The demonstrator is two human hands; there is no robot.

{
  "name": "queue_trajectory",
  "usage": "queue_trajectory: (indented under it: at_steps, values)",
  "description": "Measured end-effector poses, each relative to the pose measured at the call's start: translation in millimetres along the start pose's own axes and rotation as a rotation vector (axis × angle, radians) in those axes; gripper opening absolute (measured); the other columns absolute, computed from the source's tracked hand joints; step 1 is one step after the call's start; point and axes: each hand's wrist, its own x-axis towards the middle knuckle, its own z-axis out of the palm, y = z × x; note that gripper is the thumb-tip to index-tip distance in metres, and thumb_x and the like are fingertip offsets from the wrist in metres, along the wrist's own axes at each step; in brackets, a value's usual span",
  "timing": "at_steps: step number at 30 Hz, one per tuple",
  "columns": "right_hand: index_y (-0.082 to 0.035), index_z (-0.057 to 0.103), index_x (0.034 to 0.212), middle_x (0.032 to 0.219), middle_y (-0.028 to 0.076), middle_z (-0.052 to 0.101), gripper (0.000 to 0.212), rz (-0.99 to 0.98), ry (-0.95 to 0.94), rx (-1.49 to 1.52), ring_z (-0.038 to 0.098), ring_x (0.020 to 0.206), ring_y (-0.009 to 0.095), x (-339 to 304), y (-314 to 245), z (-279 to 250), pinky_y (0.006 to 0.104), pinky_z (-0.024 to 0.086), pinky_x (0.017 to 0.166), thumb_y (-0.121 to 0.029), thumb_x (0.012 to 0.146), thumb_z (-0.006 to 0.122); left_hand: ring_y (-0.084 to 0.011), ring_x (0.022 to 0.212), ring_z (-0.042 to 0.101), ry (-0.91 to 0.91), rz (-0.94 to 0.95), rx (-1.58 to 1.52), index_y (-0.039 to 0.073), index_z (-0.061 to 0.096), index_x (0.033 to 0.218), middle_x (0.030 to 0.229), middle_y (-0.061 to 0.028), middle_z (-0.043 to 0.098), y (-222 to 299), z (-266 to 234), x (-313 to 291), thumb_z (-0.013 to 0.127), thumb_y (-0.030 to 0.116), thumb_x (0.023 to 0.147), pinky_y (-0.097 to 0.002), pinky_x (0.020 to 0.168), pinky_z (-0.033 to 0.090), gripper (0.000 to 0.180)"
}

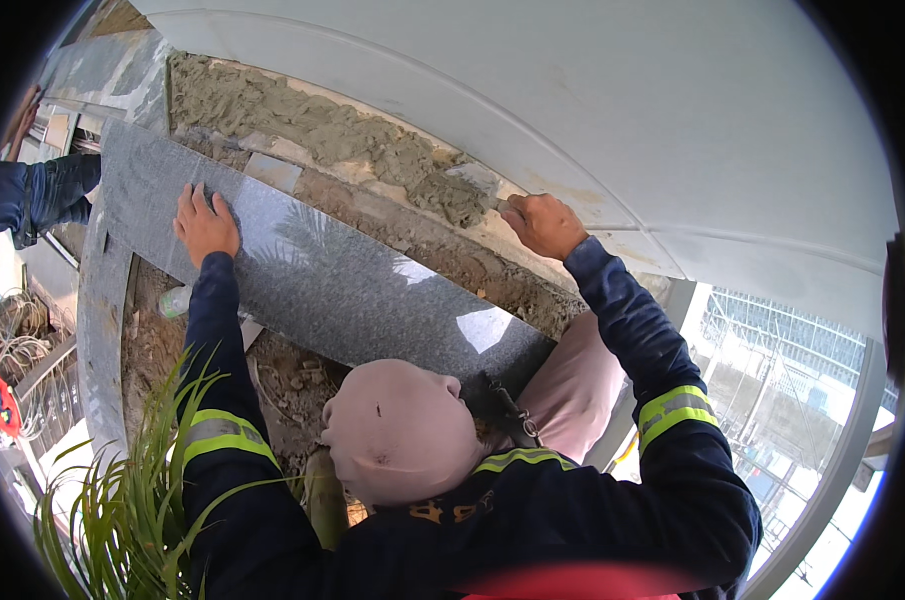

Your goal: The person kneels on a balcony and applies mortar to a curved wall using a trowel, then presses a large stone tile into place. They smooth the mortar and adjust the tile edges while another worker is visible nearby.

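My left hand (208, 228) lies on a long grey polished stone slab (343, 275), its fingers spread over the surface. The slab slants across from the upper left to my knee, beside a shallow trench. My right hand (548, 226) is closed round the handle of a trowel (476, 180). The trowel's blade touches the right end of a thick bed of wet grey mortar (323, 125). This rough mortar strip runs along the foot of a pale wall panel (613, 110). Much of the trowel is hidden by my fingers and the mortar.
Another person's dark sleeve (33, 195) shows at the far left. Long green leaves (138, 500) rise by my left arm. A plastic bottle (176, 301) lies in the soil beside the slab. Further stone slabs (103, 340) stand at the left; a glazed opening (773, 390) is at the right.
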Motion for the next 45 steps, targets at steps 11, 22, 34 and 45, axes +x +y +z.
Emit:
queue_trajectory:
  at_steps: [11,22,34,45]
  values:
    - [0.004,0.070,0.086,0.082,0.034,0.064,0.041,0.092,0.030,0.150,0.065,0.081,0.054,-10,-47,-36,0.0586,0.050,0.077,-0.031,0.101,0.058,-0.0304,0.151,0.036,0.011,-0.008,0.042,0.015,0.052,0.147,0.159,-0.0088,0.044,-5,-4,-3,0.048,0.038,0.109,-0.0570,0.124,0.026,0.044]
    - [0.004,0.073,0.089,0.089,0.033,0.069,0.039,0.110,-0.011,0.116,0.068,0.087,0.052,5,-47,-22,0.0557,0.054,0.081,-0.032,0.100,0.061,-0.0309,0.152,0.036,-0.028,-0.033,0.033,0.014,0.051,0.148,0.160,-0.0105,0.045,2,-13,-2,0.049,0.036,0.108,-0.0559,0.125,0.025,0.046]
    - [-0.001,0.069,0.109,0.089,0.027,0.071,0.034,0.069,0.157,0.056,0.068,0.082,0.049,25,-93,64,0.0576,0.055,0.074,-0.033,0.102,0.060,-0.0311,0.152,0.035,-0.024,-0.046,0.021,0.015,0.051,0.148,0.160,-0.0098,0.044,5,-11,-1,0.049,0.037,0.108,-0.0575,0.125,0.024,0.046]
    - [0.000,0.070,0.121,0.094,0.027,0.072,0.037,-0.179,0.109,0.069,0.070,0.088,0.045,9,-54,14,0.0543,0.055,0.076,-0.029,0.099,0.066,-0.0306,0.152,0.036,0.008,-0.040,-0.004,0.014,0.053,0.145,0.158,-0.0096,0.046,3,-9,-1,0.052,0.035,0.106,-0.0570,0.124,0.025,0.044]
